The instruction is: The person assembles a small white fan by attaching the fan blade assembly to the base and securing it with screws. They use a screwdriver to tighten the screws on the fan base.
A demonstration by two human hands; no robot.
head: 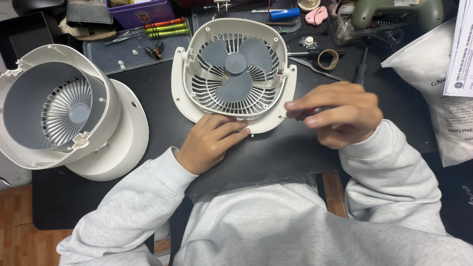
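A small white fan [235, 69] with grey blades lies face up on the black mat [276, 157], its front grille off. My left hand [209, 140] rests flat against the fan's near rim, fingers pressing on the white frame. My right hand [337, 114] is closed around a thin tool with a red and dark handle, most likely a small screwdriver [304, 114], whose tip points at the fan's right lower edge. Most of the tool is hidden in my fingers.
A second white fan housing [64, 108] with a grey ribbed rear sits at the left. Behind it a grey tray [106, 54] holds screwdrivers and small parts. A tape roll [327, 59], a pink object and a white plastic bag [443, 88] lie at the right.
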